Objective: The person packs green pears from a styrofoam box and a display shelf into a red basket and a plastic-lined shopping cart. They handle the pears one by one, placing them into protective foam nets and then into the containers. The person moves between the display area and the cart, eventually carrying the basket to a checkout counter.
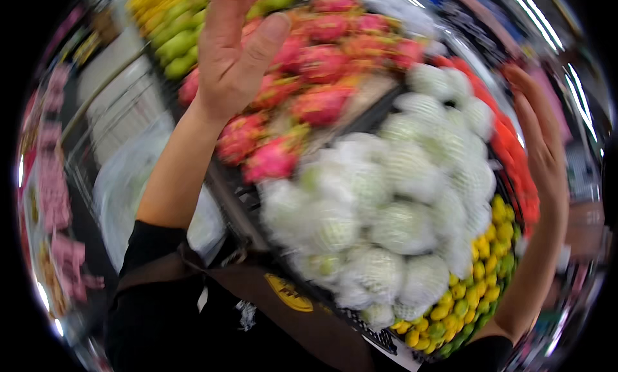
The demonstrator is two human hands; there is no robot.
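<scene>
The head view looks down on a tilted, motion-blurred fruit display that fills the middle of the picture. The left hand is raised over the pink dragon fruits, fingers spread wide and thumb out, with nothing in it; its fingertips run off the top edge. The right hand is lifted at the right side, seen edge-on, fingers straight and loose, also with nothing in it, standing near the red fruits and apart from them.

Between the two hands lies a heap of pale round fruits in white foam netting, roughly twenty, though blur makes an exact count impossible. The dragon fruits number around a dozen. Small yellow and green fruits crowd the lower right, too many and too small to count. Green and yellow fruits sit at the upper left, smeared by motion. A clear plastic bag hangs near the left forearm. Pink packages line the far left rim, indistinct. A brown apron over black sleeves covers the bottom edge.
</scene>
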